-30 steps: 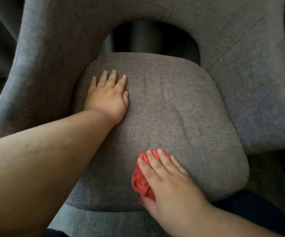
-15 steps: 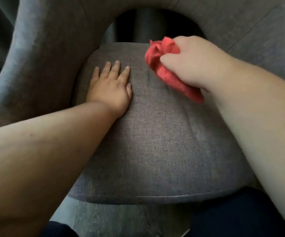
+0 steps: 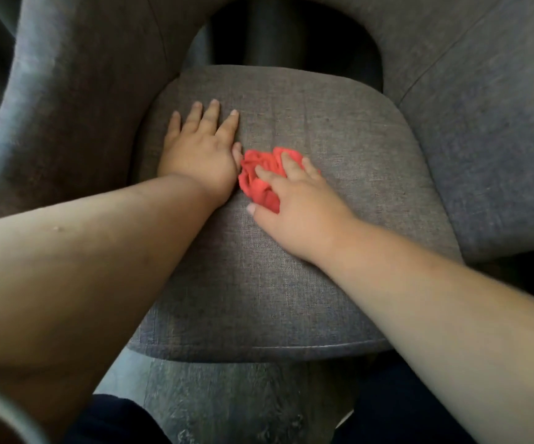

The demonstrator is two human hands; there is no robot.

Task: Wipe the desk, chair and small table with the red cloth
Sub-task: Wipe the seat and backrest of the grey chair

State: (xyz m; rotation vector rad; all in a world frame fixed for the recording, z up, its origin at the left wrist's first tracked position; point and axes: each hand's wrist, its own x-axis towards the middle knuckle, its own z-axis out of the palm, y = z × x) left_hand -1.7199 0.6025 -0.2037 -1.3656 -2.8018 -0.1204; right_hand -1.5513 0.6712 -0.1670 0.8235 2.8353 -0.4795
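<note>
A grey fabric armchair fills the view, and its seat cushion (image 3: 339, 129) lies right below me. My left hand (image 3: 200, 155) rests flat on the cushion's left half, fingers spread, holding nothing. My right hand (image 3: 301, 203) presses the bunched red cloth (image 3: 259, 177) onto the middle of the cushion, fingers curled over it. The cloth touches the thumb side of my left hand. Part of the cloth is hidden under my right palm.
The chair's curved back and armrests (image 3: 67, 91) wrap around the cushion on the left, far and right sides. A dark gap (image 3: 291, 36) opens in the backrest above the seat. Grey wood-look floor (image 3: 227, 395) shows below the cushion's front edge, between my dark-clothed legs.
My right hand swept the cloth from the cushion's front edge up to its far edge, then back down to the middle beside my left hand. My left hand stayed put.
</note>
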